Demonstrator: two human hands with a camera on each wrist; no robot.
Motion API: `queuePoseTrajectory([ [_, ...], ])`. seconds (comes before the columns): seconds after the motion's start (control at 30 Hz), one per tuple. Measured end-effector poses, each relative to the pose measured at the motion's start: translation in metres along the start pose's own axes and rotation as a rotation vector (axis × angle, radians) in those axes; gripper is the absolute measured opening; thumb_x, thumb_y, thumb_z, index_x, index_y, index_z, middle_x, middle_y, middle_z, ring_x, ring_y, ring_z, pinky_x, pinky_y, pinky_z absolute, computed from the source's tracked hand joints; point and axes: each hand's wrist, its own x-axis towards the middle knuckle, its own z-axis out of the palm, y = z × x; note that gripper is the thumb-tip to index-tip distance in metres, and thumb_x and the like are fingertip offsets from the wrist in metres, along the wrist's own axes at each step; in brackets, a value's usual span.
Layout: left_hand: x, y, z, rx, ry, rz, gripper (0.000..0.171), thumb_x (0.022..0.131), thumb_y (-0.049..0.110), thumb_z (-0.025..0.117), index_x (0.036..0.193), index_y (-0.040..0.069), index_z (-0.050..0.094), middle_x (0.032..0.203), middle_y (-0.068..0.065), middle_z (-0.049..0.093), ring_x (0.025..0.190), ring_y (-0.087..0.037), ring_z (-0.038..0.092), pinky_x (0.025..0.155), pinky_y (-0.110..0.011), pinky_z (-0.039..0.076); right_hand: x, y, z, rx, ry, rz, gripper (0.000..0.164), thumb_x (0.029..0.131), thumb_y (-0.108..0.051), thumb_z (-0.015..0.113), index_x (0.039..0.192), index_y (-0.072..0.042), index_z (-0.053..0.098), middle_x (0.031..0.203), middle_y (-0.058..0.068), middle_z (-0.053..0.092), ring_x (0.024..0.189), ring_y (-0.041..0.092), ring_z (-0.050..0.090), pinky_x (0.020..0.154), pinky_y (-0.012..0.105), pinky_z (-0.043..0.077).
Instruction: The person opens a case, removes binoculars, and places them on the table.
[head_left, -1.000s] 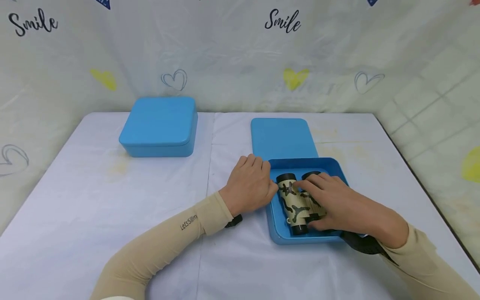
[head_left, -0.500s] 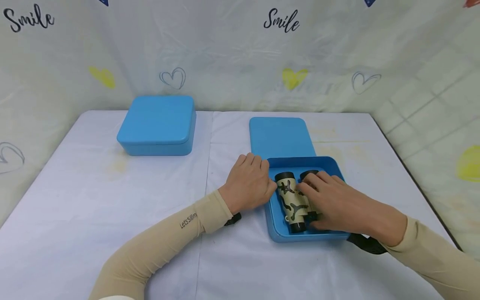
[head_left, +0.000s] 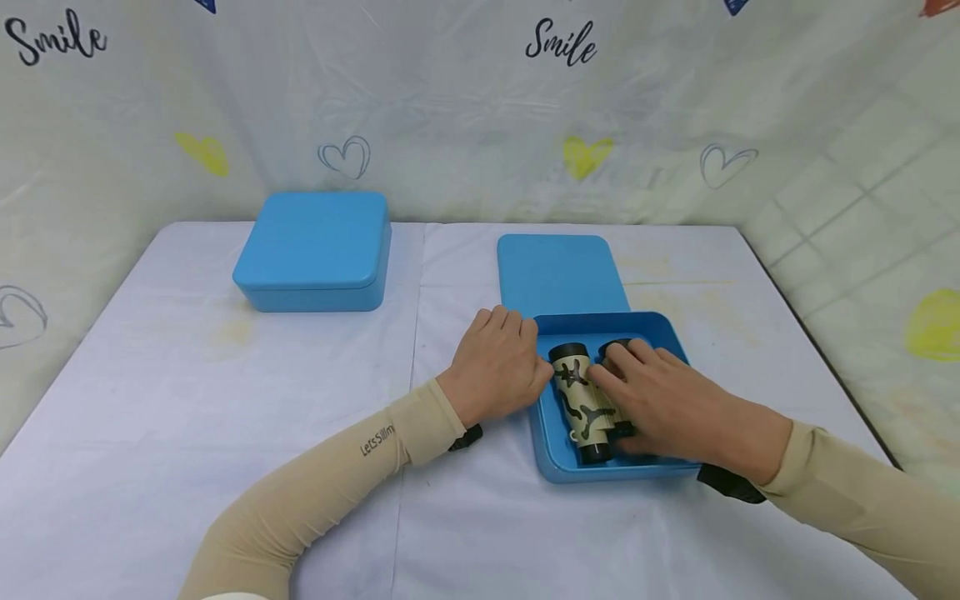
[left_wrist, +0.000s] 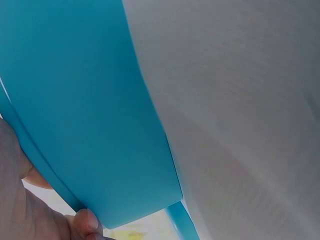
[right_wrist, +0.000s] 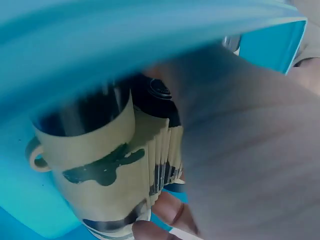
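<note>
In the head view, a pair of camouflage binoculars [head_left: 581, 404] lies inside a blue box [head_left: 555, 472] without its lid, on the right of the table. My right hand [head_left: 671, 404] reaches over the box's right side and grips the right barrel, hiding most of it. Up close in the right wrist view, the barrel [right_wrist: 100, 170] has a small strap loop [right_wrist: 37, 155], and my fingertips [right_wrist: 167, 207] meet the ribbed middle. My left hand [head_left: 498, 367] holds the box's left rim; the left wrist view has its thumb and fingers on the edge of the blue wall [left_wrist: 90, 120].
A blue lid [head_left: 562, 271] lies flat behind the box. Farther left stands a second blue box [head_left: 315, 250] with its lid on. A white cloth [head_left: 187, 400] covers the table, and a printed curtain [head_left: 450, 108] hangs behind it.
My right hand has closed in around the right barrel, and its wrist has shifted slightly left. The left hand stays on the rim. The binoculars remain in the box.
</note>
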Motion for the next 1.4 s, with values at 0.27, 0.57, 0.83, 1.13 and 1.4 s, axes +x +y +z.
queuePoseTrajectory([
  [0.27, 0.0023, 0.0005, -0.0021, -0.025, -0.067, -0.015, 0.026, 0.095, 0.027, 0.057, 0.074, 0.015, 0.048, 0.068, 0.0, 0.044, 0.069, -0.019, 0.044, 0.069, -0.028, 0.018, 0.0021, -0.0033, 0.002, -0.027, -0.021, 0.015, 0.084, 0.062, -0.057, 0.096, 0.116, -0.01, 0.053, 0.097, 0.006, 0.054, 0.08, 0.021, 0.043, 0.065, 0.032, 0.042],
  [0.57, 0.0017, -0.0001, -0.0023, -0.024, -0.05, -0.01, 0.026, 0.095, 0.026, 0.055, 0.073, 0.015, 0.047, 0.067, 0.001, 0.041, 0.068, -0.019, 0.043, 0.068, -0.028, 0.018, 0.0029, -0.0046, 0.003, -0.085, -0.033, 0.007, 0.088, 0.061, -0.063, 0.093, 0.118, -0.01, 0.051, 0.099, 0.008, 0.053, 0.082, 0.021, 0.045, 0.063, 0.031, 0.044],
  [0.83, 0.0021, -0.0002, -0.0039, -0.038, -0.063, -0.009, 0.027, 0.095, 0.026, 0.06, 0.074, 0.015, 0.048, 0.067, 0.001, 0.038, 0.069, -0.019, 0.045, 0.067, -0.028, 0.021, 0.0045, -0.0057, 0.0007, -0.067, -0.03, -0.021, 0.094, 0.058, -0.065, 0.094, 0.123, -0.012, 0.051, 0.102, 0.007, 0.055, 0.085, 0.021, 0.05, 0.065, 0.034, 0.047],
  [1.13, 0.0023, -0.0005, -0.0024, -0.053, -0.067, -0.012, 0.027, 0.096, 0.025, 0.058, 0.074, 0.014, 0.047, 0.068, 0.0, 0.039, 0.069, -0.019, 0.043, 0.068, -0.028, 0.02, 0.003, -0.0059, -0.0005, -0.086, -0.003, -0.039, 0.095, 0.057, -0.065, 0.094, 0.12, -0.01, 0.05, 0.101, 0.007, 0.054, 0.086, 0.022, 0.051, 0.068, 0.034, 0.048],
  [1.4, 0.001, -0.0008, -0.0016, -0.038, -0.026, -0.001, 0.027, 0.094, 0.024, 0.055, 0.072, 0.015, 0.045, 0.068, 0.002, 0.026, 0.066, -0.017, 0.038, 0.066, -0.027, 0.02, 0.0026, -0.0068, 0.0016, -0.101, -0.003, -0.042, 0.094, 0.059, -0.067, 0.092, 0.121, -0.01, 0.052, 0.104, 0.009, 0.056, 0.09, 0.024, 0.053, 0.069, 0.036, 0.051],
])
